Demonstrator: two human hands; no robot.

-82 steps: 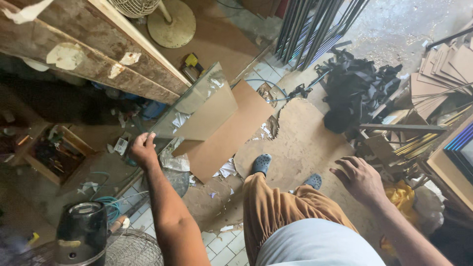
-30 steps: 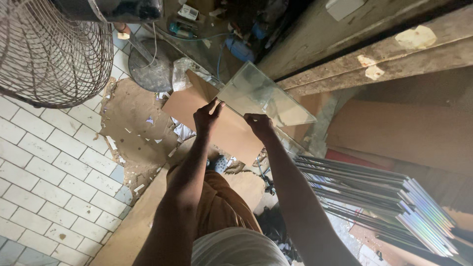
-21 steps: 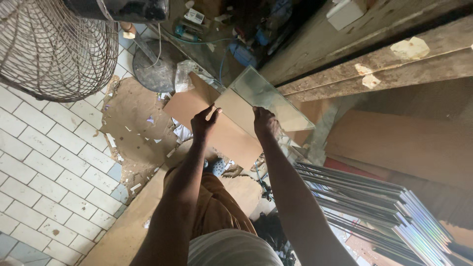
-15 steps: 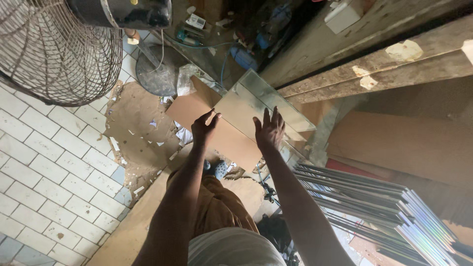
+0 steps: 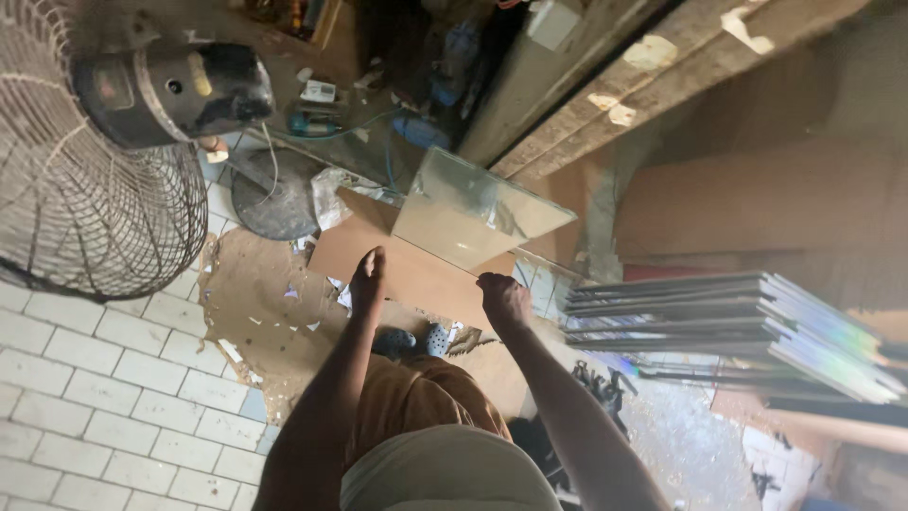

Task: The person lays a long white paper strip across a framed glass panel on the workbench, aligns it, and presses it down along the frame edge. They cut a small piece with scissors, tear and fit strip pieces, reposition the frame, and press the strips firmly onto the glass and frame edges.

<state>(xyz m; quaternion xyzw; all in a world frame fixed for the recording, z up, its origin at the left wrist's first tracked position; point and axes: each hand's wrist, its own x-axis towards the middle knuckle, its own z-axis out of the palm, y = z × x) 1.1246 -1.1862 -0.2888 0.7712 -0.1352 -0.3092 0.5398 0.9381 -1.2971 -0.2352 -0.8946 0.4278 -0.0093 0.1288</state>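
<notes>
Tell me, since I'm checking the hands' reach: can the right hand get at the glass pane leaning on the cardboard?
Probably yes. The right hand hangs just below the glass pane, with only bare cardboard between them and nothing blocking the way.

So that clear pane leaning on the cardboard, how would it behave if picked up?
The glass pane looks thin, flat and see-through, so probably rigid, brittle and sharp-edged. Its smooth, reflective face suggests slipperiness. Leaning tilted on cardboard, it might slide.

Our left hand and right hand hover empty, just short of the glass pane on brown cardboard. Fan far left of them, stacked sheets right.
</notes>
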